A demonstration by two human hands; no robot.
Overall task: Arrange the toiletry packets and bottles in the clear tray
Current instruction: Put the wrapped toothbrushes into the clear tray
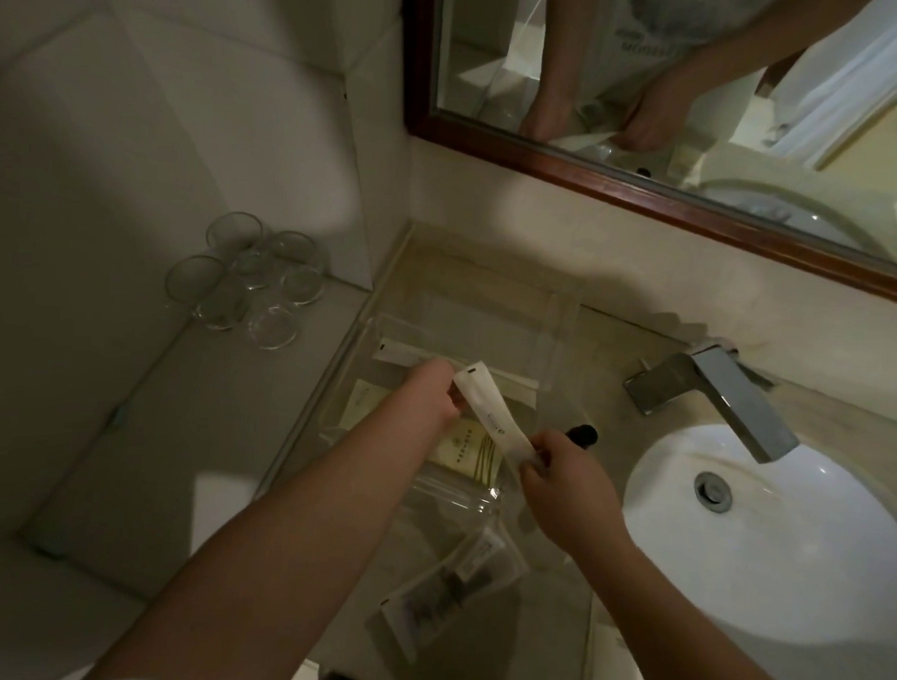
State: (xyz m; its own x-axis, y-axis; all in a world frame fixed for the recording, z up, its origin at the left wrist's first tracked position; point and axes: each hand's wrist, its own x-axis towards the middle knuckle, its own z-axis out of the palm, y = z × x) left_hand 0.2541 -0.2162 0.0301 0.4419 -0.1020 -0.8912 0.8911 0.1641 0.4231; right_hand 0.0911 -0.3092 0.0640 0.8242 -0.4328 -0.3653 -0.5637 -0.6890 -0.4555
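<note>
Over the clear tray [565,334] at the back left corner of the counter [605,346], I am holding a long white packet [489,416] slanted between both hands. My left grip [433,395] is pinching its upper end with curled fingers, and my right grip [563,478] is pinching its lower end between thumb and fingertips. Neither is holding anything else. A second white packet [409,357] is lying across the tray behind my left grip, and cream packets [464,451] are lying under the held one, inside the tray as far as I can tell. I judge that I am placing this packet. The next move is calling for me to turn it square with the second white packet, lower it flat beside that one and loosen both pinches together so that it is not springing askew. A dark-capped bottle [583,434] is standing just beside my right grip, and more loose packets [451,586] are waiting near the counter's front edge.
</note>
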